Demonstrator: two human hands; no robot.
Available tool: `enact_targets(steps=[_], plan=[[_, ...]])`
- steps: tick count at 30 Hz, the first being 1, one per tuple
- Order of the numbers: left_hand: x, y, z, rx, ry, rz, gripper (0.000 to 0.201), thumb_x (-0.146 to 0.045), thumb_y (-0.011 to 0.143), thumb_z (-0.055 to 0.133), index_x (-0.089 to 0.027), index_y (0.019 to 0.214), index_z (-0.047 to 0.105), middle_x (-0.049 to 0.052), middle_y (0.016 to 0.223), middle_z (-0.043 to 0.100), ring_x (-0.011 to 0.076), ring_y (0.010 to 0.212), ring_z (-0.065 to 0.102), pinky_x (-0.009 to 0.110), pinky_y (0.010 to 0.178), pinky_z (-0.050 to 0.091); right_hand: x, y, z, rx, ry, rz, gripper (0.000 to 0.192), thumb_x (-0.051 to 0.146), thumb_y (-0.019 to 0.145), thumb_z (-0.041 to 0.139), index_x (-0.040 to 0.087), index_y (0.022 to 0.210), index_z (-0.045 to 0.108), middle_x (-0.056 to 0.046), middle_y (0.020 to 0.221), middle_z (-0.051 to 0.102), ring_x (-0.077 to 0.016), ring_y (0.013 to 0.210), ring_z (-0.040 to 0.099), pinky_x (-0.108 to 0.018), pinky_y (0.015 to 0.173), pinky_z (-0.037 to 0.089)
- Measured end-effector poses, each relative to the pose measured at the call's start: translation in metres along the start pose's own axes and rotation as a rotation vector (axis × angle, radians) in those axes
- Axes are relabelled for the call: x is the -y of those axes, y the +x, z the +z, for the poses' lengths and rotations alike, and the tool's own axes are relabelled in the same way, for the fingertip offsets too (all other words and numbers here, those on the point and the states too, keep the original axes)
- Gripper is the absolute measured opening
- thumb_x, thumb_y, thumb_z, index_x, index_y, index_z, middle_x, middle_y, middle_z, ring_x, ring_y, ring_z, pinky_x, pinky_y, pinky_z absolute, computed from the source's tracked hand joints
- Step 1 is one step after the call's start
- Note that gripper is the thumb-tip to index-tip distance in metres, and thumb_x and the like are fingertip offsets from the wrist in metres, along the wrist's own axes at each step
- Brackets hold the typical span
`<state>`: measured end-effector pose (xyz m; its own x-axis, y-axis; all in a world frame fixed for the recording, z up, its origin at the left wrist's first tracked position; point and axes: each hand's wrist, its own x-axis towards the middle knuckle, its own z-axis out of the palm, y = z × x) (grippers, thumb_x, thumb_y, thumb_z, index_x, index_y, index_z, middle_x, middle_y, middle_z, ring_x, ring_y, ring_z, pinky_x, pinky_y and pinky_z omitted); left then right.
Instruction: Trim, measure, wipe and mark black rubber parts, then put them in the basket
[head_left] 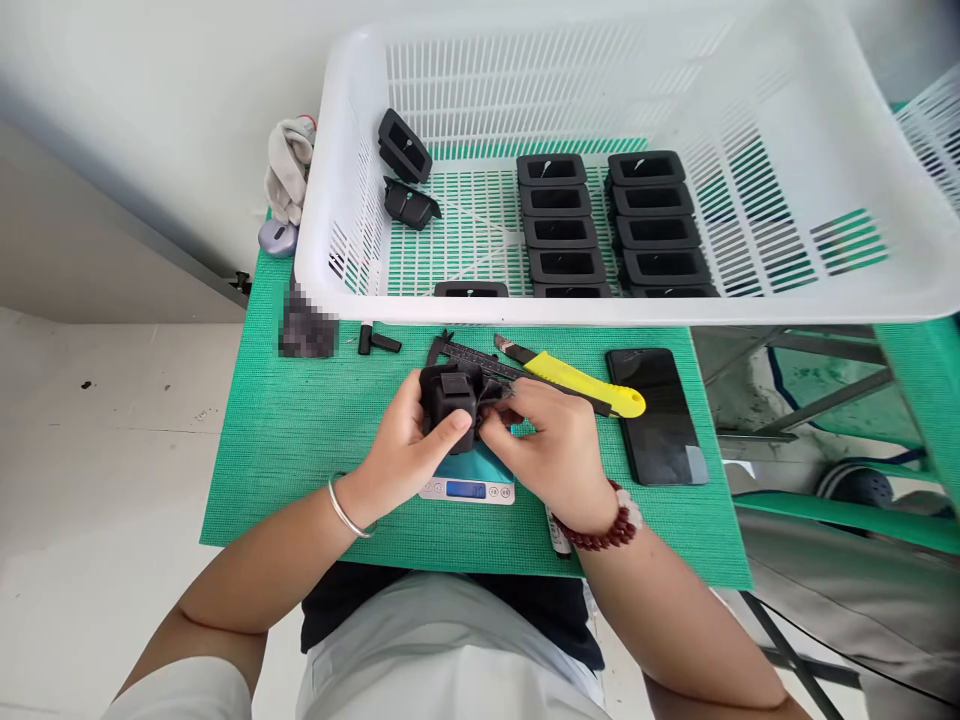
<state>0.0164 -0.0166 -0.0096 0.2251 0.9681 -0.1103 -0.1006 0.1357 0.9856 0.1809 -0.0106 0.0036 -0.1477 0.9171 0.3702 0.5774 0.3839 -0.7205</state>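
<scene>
My left hand point(424, 430) is closed around a black plastic housing point(450, 400), thumb along its near side. At the housing's right side, my right hand point(547, 440) pinches with thumb and forefinger; a thin dark bit shows at its fingertips, too small to name. Both hands are over a small digital scale point(469, 490), whose display faces me. Just beyond them lie a black caliper point(480, 358) and a yellow utility knife point(585, 382) with its blade pointing up and left.
A big white plastic basket point(600, 310) spans the back, holding stacked black housings point(562, 233) in two columns and a few loose ones. A phone point(660, 415) lies right, a marker point(558, 535) near my right wrist, small black pieces point(379, 340) left. A cloth glove point(289, 170) sits back left.
</scene>
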Motion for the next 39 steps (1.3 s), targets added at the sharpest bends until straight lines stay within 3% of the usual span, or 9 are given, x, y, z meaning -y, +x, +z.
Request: enact_targets(steps=[5,9,14,19,22,27,31,35,39], plan=[[0.001,0.002,-0.003,-0.005,-0.089,-0.049,0.055,-0.062,0.081,0.064,-0.019,0.113,0.053,0.009,0.107,0.065,0.0217,0.096,0.066,0.032,0.075,0.058,-0.007,0.002,-0.004,0.058,0.264,0.276,0.017,0.018,0.076,0.056,0.019,0.060,0.062,0.001,0.057,0.061,-0.0119,0.054,0.054,-0.025,0.053,0.042],[0.002,0.003,-0.005,0.017,-0.180,-0.086,0.054,-0.064,0.081,0.063,-0.020,0.111,0.054,0.008,0.106,0.066,0.0203,0.088,0.067,0.032,0.068,0.059,-0.013,0.006,-0.008,0.085,0.456,0.434,0.016,0.022,0.072,0.054,0.020,0.059,0.063,0.002,0.057,0.061,-0.0120,0.054,0.054,-0.024,0.050,0.042],[0.002,0.001,-0.003,0.024,-0.142,-0.063,0.053,-0.063,0.082,0.062,-0.020,0.112,0.054,0.009,0.110,0.065,0.0235,0.102,0.065,0.034,0.078,0.059,-0.011,0.003,-0.003,0.231,0.468,0.375,0.017,0.027,0.076,0.060,0.020,0.061,0.063,0.001,0.059,0.064,-0.0125,0.056,0.054,-0.026,0.054,0.044],[0.002,0.000,0.000,0.075,-0.101,-0.045,0.053,-0.059,0.082,0.065,-0.021,0.115,0.050,0.010,0.112,0.064,0.0240,0.105,0.064,0.037,0.082,0.059,-0.004,0.000,-0.001,0.053,0.132,0.139,0.023,0.019,0.080,0.056,0.020,0.057,0.055,0.001,0.056,0.057,-0.0112,0.054,0.049,-0.026,0.054,0.040],[-0.001,0.000,0.000,0.105,-0.114,-0.012,0.053,-0.057,0.083,0.066,-0.022,0.118,0.048,0.010,0.114,0.064,0.0237,0.106,0.064,0.036,0.083,0.058,-0.001,-0.001,0.000,-0.030,0.105,0.067,0.022,0.018,0.084,0.055,0.021,0.063,0.058,0.001,0.058,0.059,-0.0122,0.055,0.053,-0.026,0.054,0.042],[-0.006,-0.001,-0.001,0.118,-0.093,0.042,0.047,-0.054,0.084,0.066,-0.023,0.114,0.049,0.007,0.105,0.064,0.0194,0.091,0.065,0.029,0.069,0.057,-0.001,-0.003,0.001,-0.079,0.193,0.114,0.020,0.018,0.084,0.056,0.022,0.064,0.060,0.001,0.060,0.062,-0.0125,0.055,0.056,-0.027,0.054,0.045],[-0.005,-0.003,-0.006,0.148,-0.001,0.027,0.037,-0.050,0.084,0.067,-0.022,0.104,0.052,0.002,0.087,0.059,0.0151,0.074,0.060,0.026,0.060,0.052,-0.013,-0.002,-0.003,-0.104,0.369,0.294,0.018,0.027,0.082,0.062,0.022,0.066,0.064,0.000,0.062,0.066,-0.0135,0.055,0.058,-0.028,0.052,0.047],[-0.004,-0.002,-0.010,0.185,0.155,0.048,0.035,-0.049,0.083,0.069,-0.020,0.101,0.059,0.003,0.084,0.059,0.0162,0.073,0.057,0.027,0.059,0.048,-0.021,0.002,-0.011,0.025,0.552,0.383,0.022,0.039,0.078,0.071,0.023,0.064,0.069,0.000,0.060,0.066,-0.0138,0.054,0.057,-0.028,0.050,0.049],[-0.005,0.000,-0.013,0.149,0.251,0.115,0.043,-0.048,0.085,0.067,-0.022,0.116,0.056,0.007,0.101,0.065,0.0209,0.090,0.063,0.031,0.073,0.052,-0.021,0.005,-0.015,0.095,0.601,0.346,0.019,0.042,0.078,0.073,0.024,0.071,0.073,-0.002,0.070,0.070,-0.0186,0.070,0.067,-0.033,0.068,0.058]])
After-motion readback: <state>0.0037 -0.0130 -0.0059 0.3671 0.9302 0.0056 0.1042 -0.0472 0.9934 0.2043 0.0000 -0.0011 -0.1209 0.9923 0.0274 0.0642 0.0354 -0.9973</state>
